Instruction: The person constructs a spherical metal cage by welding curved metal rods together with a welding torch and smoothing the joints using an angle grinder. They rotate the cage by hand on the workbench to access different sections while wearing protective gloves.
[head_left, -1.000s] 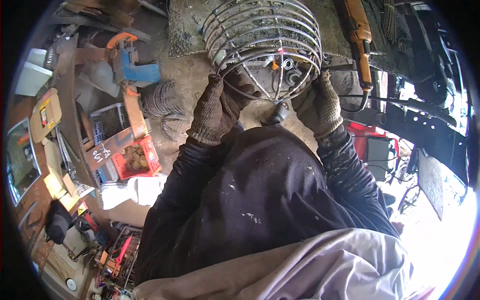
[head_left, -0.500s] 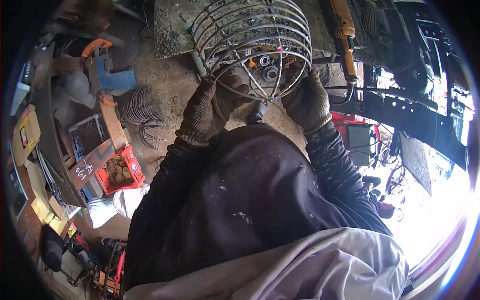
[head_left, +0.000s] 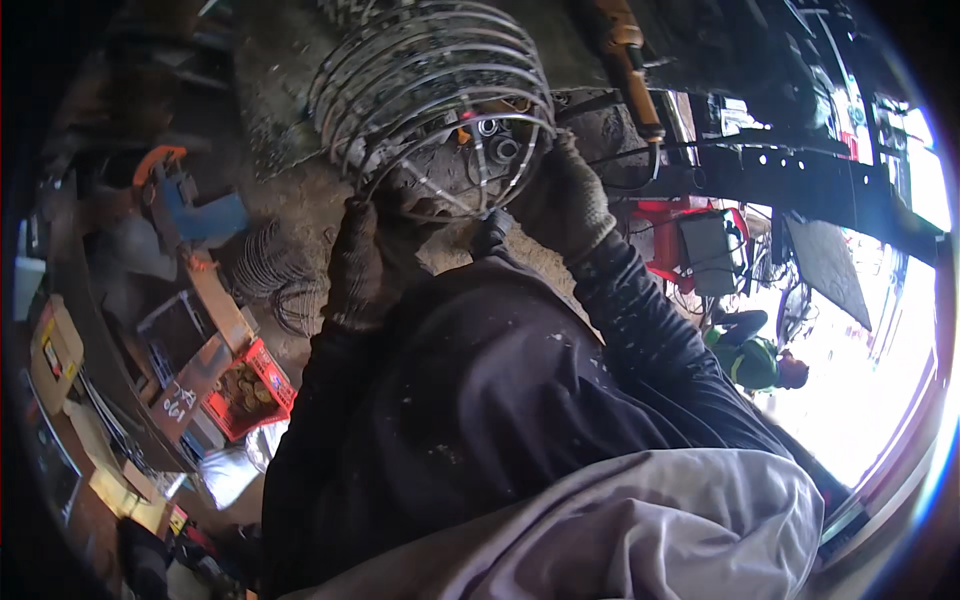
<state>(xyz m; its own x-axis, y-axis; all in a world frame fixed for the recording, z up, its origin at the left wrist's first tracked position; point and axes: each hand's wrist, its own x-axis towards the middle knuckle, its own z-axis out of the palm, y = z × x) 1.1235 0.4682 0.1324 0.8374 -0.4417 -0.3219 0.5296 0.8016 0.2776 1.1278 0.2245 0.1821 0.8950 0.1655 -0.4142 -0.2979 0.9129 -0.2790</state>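
A round cage of bent metal wire (head_left: 436, 75), made of several rings joined by cross wires, lies tilted at the edge of a dirty work surface. My left hand (head_left: 355, 265), in a dark knitted glove, is closed around its near left edge; the fingers are partly in shadow. At the near right edge, my right hand (head_left: 572, 205) in a paler, soiled glove grips the wire, with its fingertips partly hidden. Through the rings show round metal parts (head_left: 503, 150). Just below the cage's near end stands a dark, blunt-ended fitting (head_left: 490, 232).
An orange power tool (head_left: 628, 70) with a cord lies right of the cage. Leftward are coiled wire rings (head_left: 268, 262), a blue-and-orange metal piece (head_left: 205, 212) and a red crate (head_left: 262, 385) of round pieces. A person in a green vest (head_left: 750, 362) is at far right.
The view has turned, so the cage, tool and surface appear farther left. Both hands keep their hold on the cage. More of the person at far right shows.
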